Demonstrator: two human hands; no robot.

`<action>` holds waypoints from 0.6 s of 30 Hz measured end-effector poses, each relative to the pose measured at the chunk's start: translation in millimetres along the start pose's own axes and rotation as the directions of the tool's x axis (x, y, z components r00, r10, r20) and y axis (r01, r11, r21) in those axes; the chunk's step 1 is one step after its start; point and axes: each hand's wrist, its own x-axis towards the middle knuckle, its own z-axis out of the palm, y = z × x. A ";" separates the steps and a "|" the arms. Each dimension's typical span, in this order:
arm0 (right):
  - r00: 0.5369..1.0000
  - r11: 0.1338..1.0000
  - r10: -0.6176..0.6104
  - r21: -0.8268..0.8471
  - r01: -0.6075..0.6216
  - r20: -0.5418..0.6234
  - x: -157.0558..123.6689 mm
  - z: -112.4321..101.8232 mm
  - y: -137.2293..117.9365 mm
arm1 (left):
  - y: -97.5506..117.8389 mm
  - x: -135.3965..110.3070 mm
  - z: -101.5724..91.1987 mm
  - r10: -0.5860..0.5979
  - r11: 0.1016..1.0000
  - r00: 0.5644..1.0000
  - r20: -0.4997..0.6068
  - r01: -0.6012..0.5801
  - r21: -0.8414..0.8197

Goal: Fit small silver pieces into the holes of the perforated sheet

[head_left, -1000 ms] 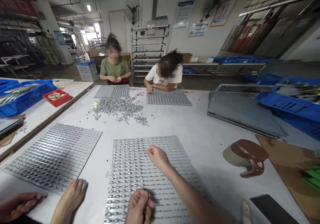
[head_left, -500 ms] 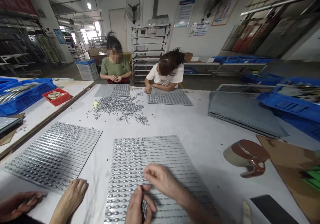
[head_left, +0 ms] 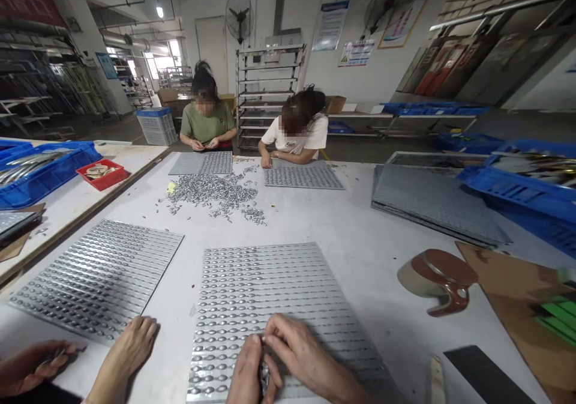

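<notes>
A ribbed metal tray (head_left: pixel 270 284) with rows of small silver pieces lies in front of me on the white table (head_left: pixel 360 236). My left hand (head_left: pixel 247 371) is closed round a few small silver pieces (head_left: pixel 264 377) at the tray's near edge. My right hand (head_left: pixel 302 351) sits right beside it, fingertips pinched together at those pieces. Both hands hover just over the tray's near rows.
A co-worker's two hands (head_left: pixel 126 347) rest at the near left by a second filled tray (head_left: pixel 99 278). A heap of loose silver pieces (head_left: pixel 216 194) lies mid-table. Two people work at trays on the far side. A tape dispenser (head_left: pixel 438 281), stacked trays (head_left: pixel 432 203) and blue bins (head_left: pixel 526 188) stand to the right.
My right hand has pulled back from the tray's middle to meet my left hand at the near edge. The left hand now shows silver pieces in its grip.
</notes>
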 end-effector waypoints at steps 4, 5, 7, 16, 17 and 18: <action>0.978 1.000 -0.024 -0.011 0.022 -0.207 45.1 -4.1 34.5 | 11.9 7.8 -11.3 -0.230 0.900 0.941 0.248 0.303 -0.314; 0.971 0.999 -0.029 -0.034 0.022 -0.236 57.8 -3.7 43.6 | 12.7 8.4 -11.7 -0.226 0.892 0.938 0.262 0.307 -0.332; 0.968 0.997 -0.030 -0.079 0.010 -0.251 80.4 -0.8 59.3 | 11.5 8.5 -10.1 -0.223 0.884 0.935 0.277 0.314 -0.347; 0.979 0.970 -0.129 -0.225 0.091 -0.160 113.9 7.7 81.1 | 1.8 12.7 -11.5 -0.243 0.875 0.932 0.269 0.330 -0.353; 0.979 0.965 -0.147 -0.238 0.110 -0.142 114.5 6.7 81.9 | 1.0 13.2 -11.5 -0.248 0.873 0.931 0.268 0.335 -0.356; 0.978 0.960 -0.162 -0.250 0.126 -0.129 115.0 5.7 82.6 | 0.3 13.4 -11.1 -0.250 0.870 0.930 0.270 0.338 -0.358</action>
